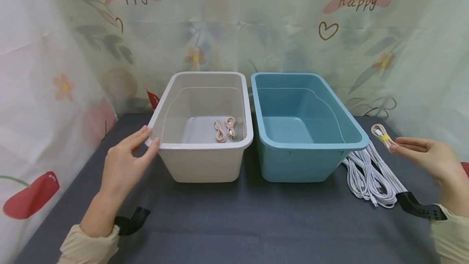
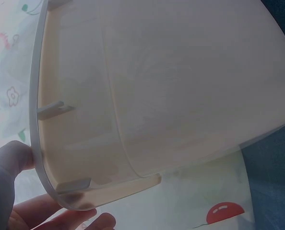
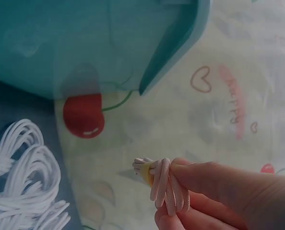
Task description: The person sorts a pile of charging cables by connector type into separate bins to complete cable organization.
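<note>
My right hand (image 1: 432,156) pinches a small coiled pink cable (image 1: 381,133) with a yellow band round its middle, just right of the blue bin (image 1: 311,146). Close up in the right wrist view, thumb and fingertips grip the cable's loops (image 3: 169,187). My left hand (image 1: 126,162) holds the near left corner of the off-white bin's rim (image 1: 205,146); the left wrist view shows thumb and fingers on either side of that rim (image 2: 35,124). Two coiled pink cables (image 1: 220,132) lie on the off-white bin's floor, towards its right side. No cable shows inside the blue bin.
Bundled white cables (image 1: 371,178) lie on the dark table (image 1: 234,223), right of the blue bin and below my right hand. Both bins stand side by side, with a narrow gap between them. A printed curtain (image 1: 238,23) hangs behind and at the sides.
</note>
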`<state>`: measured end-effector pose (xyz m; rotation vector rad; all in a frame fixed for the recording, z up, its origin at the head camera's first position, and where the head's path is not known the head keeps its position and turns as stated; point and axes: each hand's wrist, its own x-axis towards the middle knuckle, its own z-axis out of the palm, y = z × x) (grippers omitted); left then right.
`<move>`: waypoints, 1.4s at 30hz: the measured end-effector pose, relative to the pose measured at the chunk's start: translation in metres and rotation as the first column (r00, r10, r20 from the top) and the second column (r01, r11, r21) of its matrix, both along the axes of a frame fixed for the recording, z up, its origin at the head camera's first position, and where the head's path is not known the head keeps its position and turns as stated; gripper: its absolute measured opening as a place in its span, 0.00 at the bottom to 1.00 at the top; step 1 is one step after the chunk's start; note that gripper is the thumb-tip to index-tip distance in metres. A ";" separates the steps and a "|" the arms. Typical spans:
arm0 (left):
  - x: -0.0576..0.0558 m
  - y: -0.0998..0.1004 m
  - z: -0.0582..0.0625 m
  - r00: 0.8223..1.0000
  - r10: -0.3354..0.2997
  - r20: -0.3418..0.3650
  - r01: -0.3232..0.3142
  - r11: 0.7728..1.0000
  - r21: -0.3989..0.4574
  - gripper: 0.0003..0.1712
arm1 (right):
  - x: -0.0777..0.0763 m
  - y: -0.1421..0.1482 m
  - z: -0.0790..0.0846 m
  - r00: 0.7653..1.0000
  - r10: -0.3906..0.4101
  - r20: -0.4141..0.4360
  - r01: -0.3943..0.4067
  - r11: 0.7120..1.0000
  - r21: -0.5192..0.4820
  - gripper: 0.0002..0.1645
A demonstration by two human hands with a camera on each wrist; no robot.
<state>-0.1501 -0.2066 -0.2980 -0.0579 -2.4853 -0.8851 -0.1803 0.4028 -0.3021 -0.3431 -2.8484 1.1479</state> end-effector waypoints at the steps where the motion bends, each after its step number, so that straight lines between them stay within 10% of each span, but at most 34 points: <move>1: 0.000 0.000 0.000 1.000 -0.001 0.001 0.001 1.000 0.001 0.26 | -0.001 -0.001 0.003 1.000 0.000 -0.014 0.000 1.000 -0.002 0.16; 16: 0.000 0.000 0.000 1.000 0.000 0.000 0.000 1.000 -0.004 0.26 | 0.002 -0.038 0.047 0.989 -0.071 -0.132 0.064 0.996 -0.056 0.40; 42: 0.000 0.000 0.000 1.000 -0.001 -0.001 0.001 1.000 -0.007 0.26 | -0.021 -0.113 0.096 0.953 0.152 -0.262 -0.157 0.988 0.001 0.33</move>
